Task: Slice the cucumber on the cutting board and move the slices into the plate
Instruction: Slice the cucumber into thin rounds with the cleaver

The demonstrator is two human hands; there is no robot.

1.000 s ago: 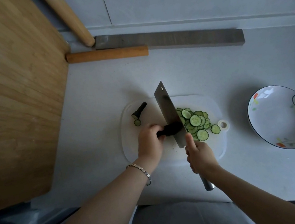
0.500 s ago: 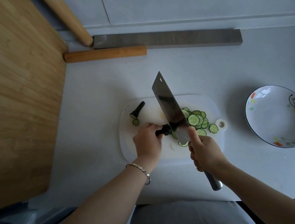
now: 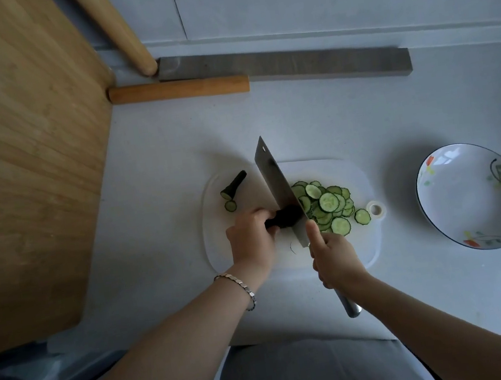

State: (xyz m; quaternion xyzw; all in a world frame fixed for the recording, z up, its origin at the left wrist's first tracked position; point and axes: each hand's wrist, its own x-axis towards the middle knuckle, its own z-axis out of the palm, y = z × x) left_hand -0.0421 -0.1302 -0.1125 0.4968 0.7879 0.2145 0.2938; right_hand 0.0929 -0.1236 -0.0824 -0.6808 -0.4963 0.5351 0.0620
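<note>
Cleaver lower, in right hand's grip

Near the cutting board's front edge, the left hand and cleaver blade are covering the cucumber's ends, while the right hand is hiding most of the handle.

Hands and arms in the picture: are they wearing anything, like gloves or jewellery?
No gloves: the left hand and the right hand are both bare, and no sleeves show on the arms. The left wrist wears a silvery bracelet made of small blocky links. The right wrist has nothing on it.
</note>
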